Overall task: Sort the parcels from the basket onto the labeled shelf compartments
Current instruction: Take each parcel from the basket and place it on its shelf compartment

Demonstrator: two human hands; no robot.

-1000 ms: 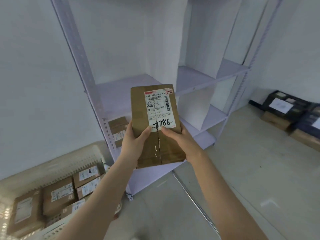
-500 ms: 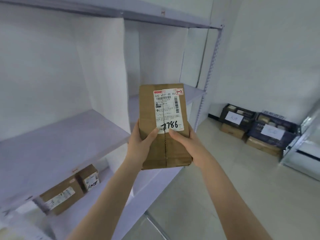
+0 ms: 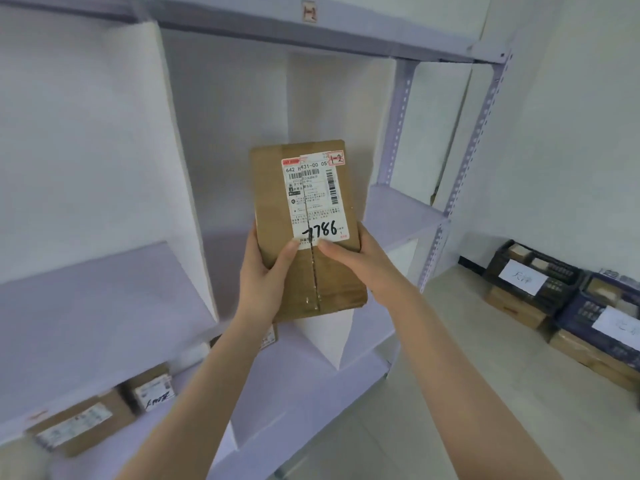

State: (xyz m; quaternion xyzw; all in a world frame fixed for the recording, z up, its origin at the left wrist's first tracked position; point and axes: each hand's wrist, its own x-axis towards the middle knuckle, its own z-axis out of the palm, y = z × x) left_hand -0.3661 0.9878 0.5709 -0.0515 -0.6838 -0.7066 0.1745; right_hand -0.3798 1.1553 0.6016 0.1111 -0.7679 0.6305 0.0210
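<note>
Two dark crates (image 3: 554, 271) stand side by side on the pale floor (image 3: 467, 375) against the white wall (image 3: 571, 133). Each bears a handwritten paper sheet (image 3: 524, 277) and rests on brown cartons (image 3: 512, 308).

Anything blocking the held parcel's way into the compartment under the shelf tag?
Nothing visible does. The parcel, gripped by left hand and right hand, is in front of the compartment under the tag; its visible floor is bare, though the parcel hides part.
</note>
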